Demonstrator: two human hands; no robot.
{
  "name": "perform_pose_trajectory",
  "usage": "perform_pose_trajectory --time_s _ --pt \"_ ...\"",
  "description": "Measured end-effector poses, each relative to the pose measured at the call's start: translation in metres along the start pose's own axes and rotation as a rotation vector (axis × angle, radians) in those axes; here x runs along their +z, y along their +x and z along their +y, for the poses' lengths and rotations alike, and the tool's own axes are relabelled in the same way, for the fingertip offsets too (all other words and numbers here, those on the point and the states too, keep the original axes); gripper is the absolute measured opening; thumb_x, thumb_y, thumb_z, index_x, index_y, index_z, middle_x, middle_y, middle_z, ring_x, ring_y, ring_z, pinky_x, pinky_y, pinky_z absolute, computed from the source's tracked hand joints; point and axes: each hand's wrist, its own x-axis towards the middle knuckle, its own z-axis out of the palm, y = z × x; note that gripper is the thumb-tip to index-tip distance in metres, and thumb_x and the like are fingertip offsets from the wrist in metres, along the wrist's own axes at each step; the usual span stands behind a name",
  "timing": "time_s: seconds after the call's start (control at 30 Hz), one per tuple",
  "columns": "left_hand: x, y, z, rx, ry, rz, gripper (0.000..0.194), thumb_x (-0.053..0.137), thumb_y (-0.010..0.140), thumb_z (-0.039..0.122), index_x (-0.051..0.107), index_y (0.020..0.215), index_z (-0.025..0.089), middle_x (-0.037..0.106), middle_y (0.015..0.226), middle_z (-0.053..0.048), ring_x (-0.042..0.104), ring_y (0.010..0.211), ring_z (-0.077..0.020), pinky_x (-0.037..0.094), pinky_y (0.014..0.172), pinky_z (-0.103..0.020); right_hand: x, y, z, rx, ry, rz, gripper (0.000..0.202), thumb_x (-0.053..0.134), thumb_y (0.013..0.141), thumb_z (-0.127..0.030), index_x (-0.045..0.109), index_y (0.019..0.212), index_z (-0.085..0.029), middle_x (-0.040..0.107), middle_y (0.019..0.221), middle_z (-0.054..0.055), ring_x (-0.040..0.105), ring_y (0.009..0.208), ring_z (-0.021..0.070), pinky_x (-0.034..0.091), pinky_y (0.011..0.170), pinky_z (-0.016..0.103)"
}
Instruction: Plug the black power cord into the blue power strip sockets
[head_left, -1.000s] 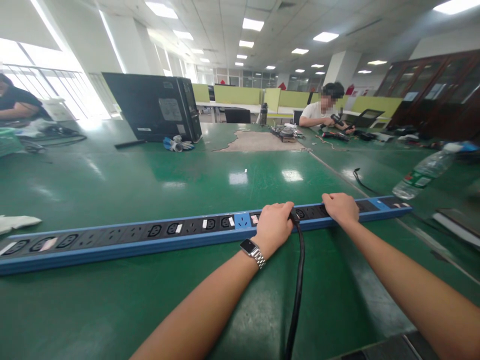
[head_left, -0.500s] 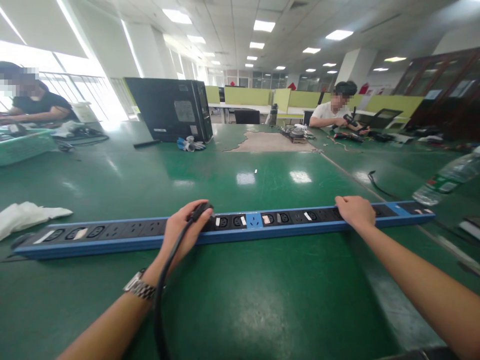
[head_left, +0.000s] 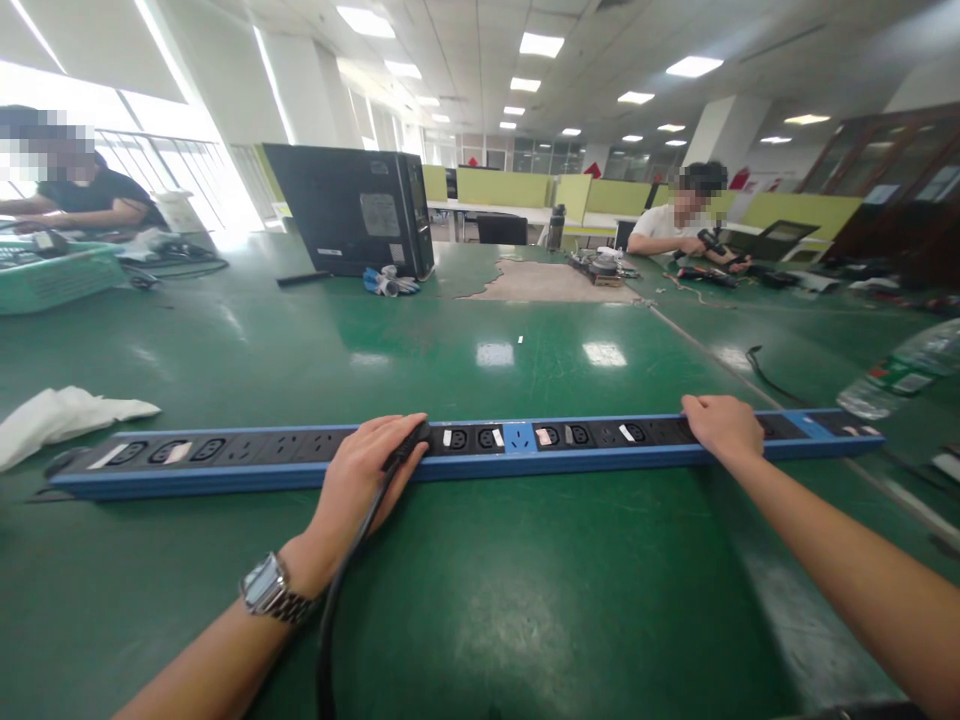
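Observation:
A long blue and black power strip [head_left: 520, 438] lies across the green table, with rows of sockets facing up and white stickers on some of them. My left hand [head_left: 371, 470] is closed around the plug end of a black cable [head_left: 334, 610], held against the strip left of its blue middle socket. The plug's prongs are hidden. Toward the strip's right end, my right hand [head_left: 726, 428] grips the strip across its edges, fingers wrapped over the far side. The cable runs from my left hand down past the wrist with the metal watch [head_left: 276, 590].
A black computer case [head_left: 352, 212] and gloves [head_left: 390, 281] stand at the back. White cloth [head_left: 71, 420] lies left, below a green basket [head_left: 60, 275]. A plastic bottle [head_left: 904, 372] is at right. Two people sit across the table.
My left hand has turned and lowered onto the strip with the plug, its fingers now flatter over it. The view has shifted slightly; my right hand stays on the strip.

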Motion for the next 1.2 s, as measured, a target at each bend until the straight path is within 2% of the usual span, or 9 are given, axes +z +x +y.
perform_pose_trajectory --time_s 0.17,0.33,0.4,0.53,0.57,0.7,0.77,0.9,1.2 --pt "0.004 -0.004 -0.001 0.073 0.029 -0.062 0.035 0.047 0.093 0.037 0.061 0.123 0.024 0.067 0.123 -0.007 0.06 0.114 -0.0236 0.045 0.103 -0.04 0.0 -0.002 0.0 -0.009 0.021 0.015 0.049 0.036 0.086 -0.044 0.077 0.093 -0.019 0.07 0.101 0.017 0.063 0.091 0.0319 0.037 0.062 0.033" --pt "0.007 -0.004 -0.001 0.016 -0.044 -0.036 0.035 0.053 0.09 0.041 0.064 0.118 0.023 0.071 0.114 -0.008 0.064 0.106 -0.0247 0.048 0.098 -0.04 0.0 -0.002 -0.001 -0.015 -0.007 0.004 0.049 0.034 0.087 -0.043 0.077 0.093 -0.02 0.07 0.1 0.017 0.063 0.086 0.0291 0.039 0.063 0.032" --pt "0.004 0.0 0.002 -0.101 -0.13 0.084 0.035 0.058 0.087 0.044 0.065 0.113 0.022 0.073 0.106 -0.007 0.067 0.098 -0.0239 0.051 0.093 -0.038 0.0 -0.001 -0.001 -0.013 -0.01 0.002 0.049 0.034 0.087 -0.043 0.077 0.093 -0.02 0.07 0.099 0.017 0.063 0.085 0.0286 0.04 0.063 0.032" --pt "-0.002 0.017 0.024 -0.346 -0.397 0.489 0.038 0.054 0.089 0.045 0.061 0.116 0.019 0.072 0.103 -0.007 0.068 0.093 -0.0195 0.053 0.088 -0.034 0.0 -0.001 -0.001 -0.009 -0.012 0.014 0.05 0.034 0.086 -0.044 0.077 0.093 -0.019 0.071 0.1 0.016 0.064 0.087 0.0293 0.039 0.063 0.032" --pt "-0.001 0.021 0.033 -0.362 -0.429 0.483 0.037 0.055 0.089 0.044 0.062 0.115 0.019 0.072 0.102 -0.006 0.068 0.092 -0.0192 0.054 0.087 -0.033 0.0 -0.002 -0.001 -0.009 -0.014 0.02 0.051 0.034 0.086 -0.044 0.077 0.093 -0.019 0.071 0.1 0.016 0.064 0.087 0.0294 0.039 0.063 0.032" --pt "0.02 0.029 0.069 -0.306 -0.444 0.069 0.031 0.065 0.081 0.041 0.066 0.105 0.021 0.074 0.089 -0.002 0.07 0.083 -0.0191 0.055 0.079 -0.03 -0.001 -0.003 -0.002 -0.007 -0.021 0.028 0.051 0.033 0.086 -0.044 0.078 0.09 -0.019 0.071 0.1 0.016 0.064 0.088 0.0299 0.039 0.062 0.032" --pt "0.035 0.03 0.08 -0.277 -0.438 -0.025 0.031 0.064 0.082 0.04 0.065 0.105 0.021 0.075 0.09 -0.003 0.071 0.084 -0.02 0.055 0.079 -0.03 -0.001 -0.003 -0.002 -0.005 -0.023 0.03 0.051 0.033 0.086 -0.043 0.078 0.089 -0.019 0.071 0.099 0.016 0.064 0.089 0.0301 0.039 0.062 0.032" --pt "0.054 0.035 0.087 -0.231 -0.301 -0.07 0.033 0.062 0.083 0.043 0.065 0.107 0.021 0.075 0.094 -0.006 0.07 0.09 -0.0231 0.054 0.08 -0.034 0.001 -0.002 -0.002 0.001 -0.016 0.045 0.05 0.035 0.085 -0.044 0.078 0.089 -0.02 0.072 0.098 0.016 0.065 0.088 0.0295 0.04 0.062 0.031" --pt "0.057 0.039 0.11 0.047 0.055 -0.149 0.016 0.058 0.085 0.027 0.063 0.1 0.022 0.07 0.096 -0.007 0.063 0.095 -0.026 0.049 0.085 -0.039 0.001 -0.004 -0.002 -0.003 0.021 0.065 0.047 0.036 0.084 -0.042 0.078 0.085 -0.02 0.072 0.096 0.016 0.065 0.087 0.0304 0.04 0.064 0.032"
